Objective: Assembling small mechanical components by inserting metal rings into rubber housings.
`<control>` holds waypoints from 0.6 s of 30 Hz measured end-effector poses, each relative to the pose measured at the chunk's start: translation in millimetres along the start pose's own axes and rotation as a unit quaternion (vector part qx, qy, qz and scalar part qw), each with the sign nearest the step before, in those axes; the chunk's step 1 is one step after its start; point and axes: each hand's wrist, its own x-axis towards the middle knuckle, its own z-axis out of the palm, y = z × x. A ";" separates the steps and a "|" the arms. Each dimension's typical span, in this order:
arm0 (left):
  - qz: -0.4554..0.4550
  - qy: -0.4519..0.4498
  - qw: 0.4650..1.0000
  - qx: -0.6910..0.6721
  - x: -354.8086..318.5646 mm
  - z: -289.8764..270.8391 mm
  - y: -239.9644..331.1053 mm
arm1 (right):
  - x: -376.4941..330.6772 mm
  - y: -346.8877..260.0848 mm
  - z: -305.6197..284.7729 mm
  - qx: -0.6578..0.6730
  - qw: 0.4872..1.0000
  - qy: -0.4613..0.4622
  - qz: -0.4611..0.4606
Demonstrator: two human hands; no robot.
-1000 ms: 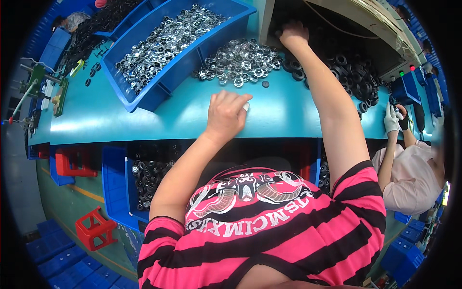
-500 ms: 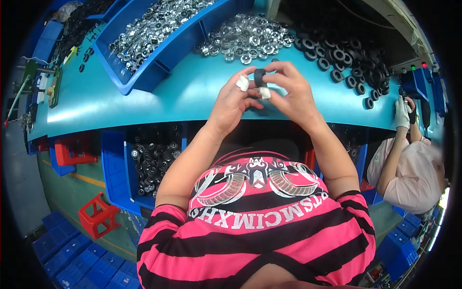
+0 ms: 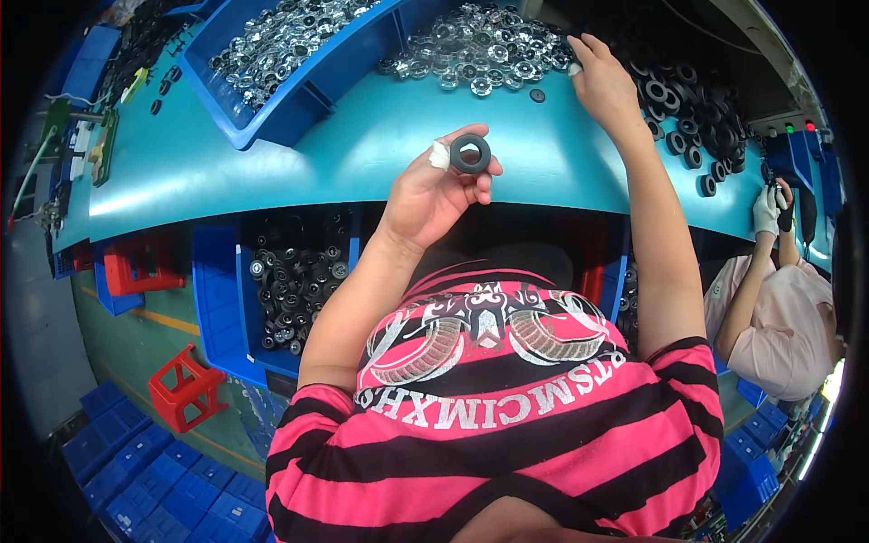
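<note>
The right hand point(image 3: 608, 90) has moved to the far clear wheels point(image 3: 484, 56), fingers parted; the left hand point(image 3: 431, 197) grips an unfilled black ring point(image 3: 472, 169).

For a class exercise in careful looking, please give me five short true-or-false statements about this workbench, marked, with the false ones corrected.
1. The left hand holds a black ring. True.
2. The right hand grips that ring too. False: the right hand is apart from it, near the clear pieces.
3. Loose black rings lie right of the clear pieces. True.
4. The floor stool is green. False: the floor stool is red.
5. A co-worker wears a white glove. True.
</note>
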 end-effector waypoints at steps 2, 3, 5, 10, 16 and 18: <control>0.001 0.004 1.000 -0.006 -2.1 -0.5 -1.7 | 5.1 -5.0 -3.8 -0.026 0.999 -0.048 0.004; 0.001 0.006 1.000 -0.008 -2.5 -0.9 -2.7 | 7.5 -8.1 -5.5 -0.040 0.998 -0.056 -0.004; -0.004 -0.010 1.000 -0.003 -4.1 -3.7 -3.1 | 7.0 -12.3 -7.0 -0.070 0.995 -0.073 -0.017; -0.012 -0.013 1.000 0.003 -4.8 -3.5 -5.6 | 0.4 -11.4 -4.0 -0.071 0.995 -0.054 -0.033; -0.009 -0.001 1.000 0.018 -5.7 -1.9 -4.4 | -10.7 -14.1 -14.6 -0.012 0.999 -0.014 -0.044; -0.006 0.006 1.000 0.020 -6.0 -1.4 -4.5 | -18.7 -17.9 -22.0 0.089 0.996 -0.022 -0.009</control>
